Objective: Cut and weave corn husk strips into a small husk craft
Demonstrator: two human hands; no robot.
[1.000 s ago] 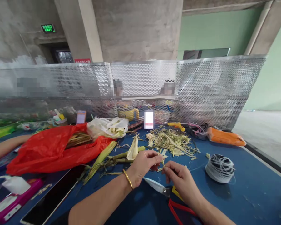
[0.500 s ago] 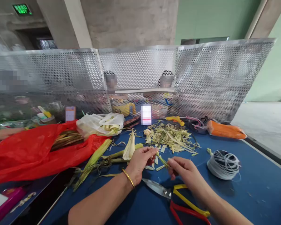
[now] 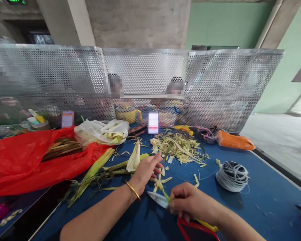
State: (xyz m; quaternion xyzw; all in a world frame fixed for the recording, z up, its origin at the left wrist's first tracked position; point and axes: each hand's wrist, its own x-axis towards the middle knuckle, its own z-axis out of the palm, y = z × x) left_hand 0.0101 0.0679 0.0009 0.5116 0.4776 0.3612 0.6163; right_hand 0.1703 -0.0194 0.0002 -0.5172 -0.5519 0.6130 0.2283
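My right hand (image 3: 190, 202) is closed, pinching the green stem end of a small knotted piece of plant husk (image 3: 159, 184). The pale knot points up and left, toward my left hand (image 3: 148, 169), which wears a gold bangle. That hand is open, its fingers apart and clear of the knot. Beneath my right hand lie scissors (image 3: 157, 198), the blade pointing left; their red and yellow handles are partly covered. A pale dried husk (image 3: 134, 157) sits just beyond my left hand. Shredded husk strips (image 3: 182, 147) are heaped farther back.
A spool of pale cord (image 3: 232, 176) stands at right. An orange packet (image 3: 235, 140) and a yellow tool (image 3: 184, 129) lie behind. A red plastic bag (image 3: 72, 167), a white bag (image 3: 90, 132) and long husks (image 3: 92, 177) fill the left. A perforated screen (image 3: 145, 70) borders the back.
My left hand has let go of the piece and opened. My right hand has moved down and slightly left with it, now over the scissors' pivot. The view has shifted a little.
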